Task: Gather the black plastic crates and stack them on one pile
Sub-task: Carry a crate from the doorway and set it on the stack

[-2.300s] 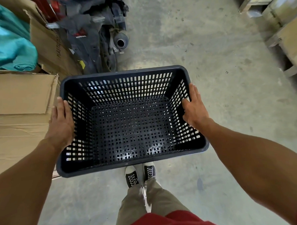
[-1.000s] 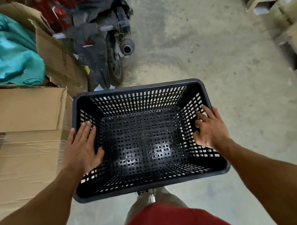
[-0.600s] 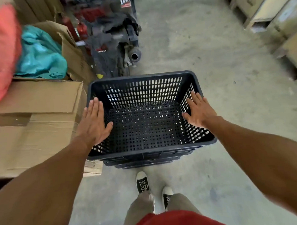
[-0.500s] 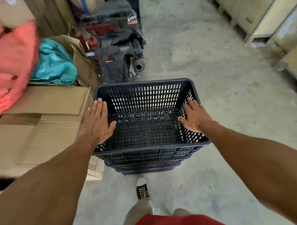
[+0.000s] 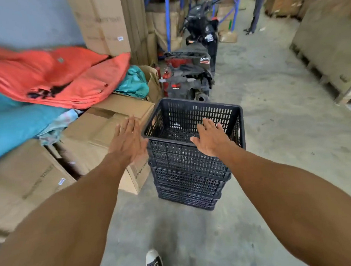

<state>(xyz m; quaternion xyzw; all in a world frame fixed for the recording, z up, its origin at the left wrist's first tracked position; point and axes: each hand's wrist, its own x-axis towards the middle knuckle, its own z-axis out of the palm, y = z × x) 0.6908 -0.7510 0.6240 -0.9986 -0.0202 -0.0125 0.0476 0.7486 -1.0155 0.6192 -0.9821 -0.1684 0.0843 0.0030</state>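
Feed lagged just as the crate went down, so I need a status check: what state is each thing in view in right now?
Top crate: empty, nested on the stack, upright.
Crate stack: standing on the floor, beside the cardboard box.
Left hand: open, flat, holding nothing.
Right hand: open, fingers spread, holding nothing.
Cardboard box: closed.
Orange cloth: piled on boxes.
Motorbike: parked behind the stack.

Crate stack (image 5: pixel 189 172) right of cardboard boxes (image 5: pixel 103 139)

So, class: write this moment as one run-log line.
stage: crate placed | top crate: nested on stack | left hand: open, off crate | right hand: open, empty | stack beside cardboard box
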